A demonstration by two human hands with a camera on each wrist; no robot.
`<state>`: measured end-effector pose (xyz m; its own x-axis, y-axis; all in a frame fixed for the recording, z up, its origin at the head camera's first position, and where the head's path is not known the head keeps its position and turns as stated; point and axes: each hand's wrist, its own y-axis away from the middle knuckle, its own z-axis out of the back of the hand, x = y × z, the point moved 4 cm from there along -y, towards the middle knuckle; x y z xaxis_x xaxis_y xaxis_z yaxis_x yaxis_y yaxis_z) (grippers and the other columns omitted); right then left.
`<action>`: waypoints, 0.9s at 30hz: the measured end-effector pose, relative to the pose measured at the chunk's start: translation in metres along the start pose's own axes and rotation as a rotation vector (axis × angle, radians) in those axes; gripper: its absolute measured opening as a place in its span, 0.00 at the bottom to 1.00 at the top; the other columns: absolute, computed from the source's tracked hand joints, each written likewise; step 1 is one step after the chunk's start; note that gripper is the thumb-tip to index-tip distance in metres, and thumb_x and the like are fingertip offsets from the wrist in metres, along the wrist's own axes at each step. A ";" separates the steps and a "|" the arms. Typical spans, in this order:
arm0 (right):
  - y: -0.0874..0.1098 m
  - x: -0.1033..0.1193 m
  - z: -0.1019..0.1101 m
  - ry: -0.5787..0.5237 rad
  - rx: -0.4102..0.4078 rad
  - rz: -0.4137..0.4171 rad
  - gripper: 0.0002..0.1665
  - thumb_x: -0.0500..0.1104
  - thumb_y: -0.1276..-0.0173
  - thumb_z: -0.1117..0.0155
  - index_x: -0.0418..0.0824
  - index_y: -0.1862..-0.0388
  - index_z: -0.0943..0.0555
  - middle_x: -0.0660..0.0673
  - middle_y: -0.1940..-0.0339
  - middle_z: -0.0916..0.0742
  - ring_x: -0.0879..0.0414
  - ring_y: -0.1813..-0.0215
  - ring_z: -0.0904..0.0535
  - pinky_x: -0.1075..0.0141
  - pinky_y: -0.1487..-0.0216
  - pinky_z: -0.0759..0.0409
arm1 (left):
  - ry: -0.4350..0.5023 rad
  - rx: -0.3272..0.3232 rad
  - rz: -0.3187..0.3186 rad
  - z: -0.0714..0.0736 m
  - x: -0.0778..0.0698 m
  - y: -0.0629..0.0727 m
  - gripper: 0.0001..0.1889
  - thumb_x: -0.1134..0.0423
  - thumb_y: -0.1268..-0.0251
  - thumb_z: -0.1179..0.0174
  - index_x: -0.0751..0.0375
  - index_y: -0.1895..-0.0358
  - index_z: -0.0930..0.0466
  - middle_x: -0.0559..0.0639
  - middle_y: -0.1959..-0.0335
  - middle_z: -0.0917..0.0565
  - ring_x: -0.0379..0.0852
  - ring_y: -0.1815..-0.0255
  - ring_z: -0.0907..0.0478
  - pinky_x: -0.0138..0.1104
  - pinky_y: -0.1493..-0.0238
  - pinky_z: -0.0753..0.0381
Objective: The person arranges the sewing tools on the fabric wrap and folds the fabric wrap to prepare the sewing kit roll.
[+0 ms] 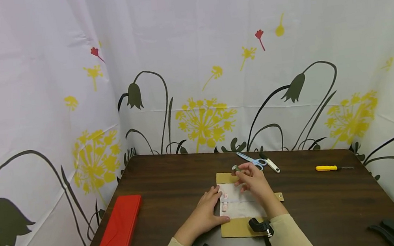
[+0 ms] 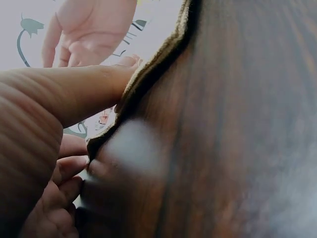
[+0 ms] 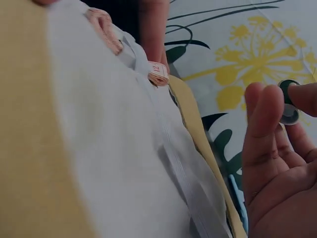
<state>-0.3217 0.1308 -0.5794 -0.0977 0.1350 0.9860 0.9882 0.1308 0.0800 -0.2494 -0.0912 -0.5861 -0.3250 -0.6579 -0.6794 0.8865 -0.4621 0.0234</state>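
A right hand [image 1: 255, 181] pinches a small dark-green spool [image 1: 236, 168] by thumb and fingertips above the far end of an open tan-and-white pouch [image 1: 241, 228], while a left hand [image 1: 204, 214] rests along its left edge, fingers spread and loosely bent. Held only at the tips, the round spool could slip and roll across the bench [image 1: 173, 176]; a bumped left edge could jostle the tape measure [image 1: 225, 202] under its pale strap [image 3: 173, 163].
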 end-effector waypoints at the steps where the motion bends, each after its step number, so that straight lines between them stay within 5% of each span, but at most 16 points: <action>1: 0.003 0.000 0.000 0.010 0.004 -0.002 0.17 0.39 0.19 0.32 0.38 0.39 0.25 0.36 0.46 0.09 0.52 0.64 0.11 0.65 0.74 0.15 | 0.005 -0.002 -0.001 0.000 0.000 0.000 0.49 0.46 0.37 0.20 0.65 0.18 0.32 0.56 0.10 0.41 0.66 0.09 0.47 0.67 0.14 0.44; 10: 0.022 -0.004 0.000 0.126 0.110 -0.029 0.22 0.44 0.21 0.28 0.34 0.38 0.23 0.42 0.53 0.16 0.51 0.64 0.13 0.63 0.71 0.12 | 0.032 -0.017 -0.004 0.001 0.005 0.000 0.49 0.48 0.35 0.21 0.67 0.17 0.33 0.56 0.09 0.42 0.68 0.10 0.47 0.67 0.16 0.41; 19: 0.022 -0.022 0.009 0.004 0.107 0.015 0.19 0.38 0.19 0.33 0.30 0.38 0.26 0.40 0.55 0.16 0.55 0.68 0.13 0.65 0.70 0.11 | 0.037 -0.024 -0.001 0.004 0.000 -0.002 0.48 0.48 0.36 0.20 0.64 0.17 0.32 0.55 0.10 0.41 0.64 0.09 0.46 0.66 0.16 0.39; 27: 0.021 -0.032 0.008 0.010 0.114 -0.003 0.19 0.36 0.19 0.34 0.29 0.37 0.26 0.41 0.56 0.19 0.55 0.67 0.15 0.65 0.71 0.12 | 0.086 0.002 0.000 0.006 0.002 0.000 0.46 0.49 0.32 0.23 0.58 0.16 0.34 0.54 0.10 0.40 0.60 0.08 0.47 0.63 0.14 0.40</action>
<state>-0.2990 0.1372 -0.6104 -0.0992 0.1246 0.9872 0.9680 0.2421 0.0667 -0.2525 -0.0961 -0.5835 -0.2955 -0.6048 -0.7396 0.8857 -0.4636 0.0252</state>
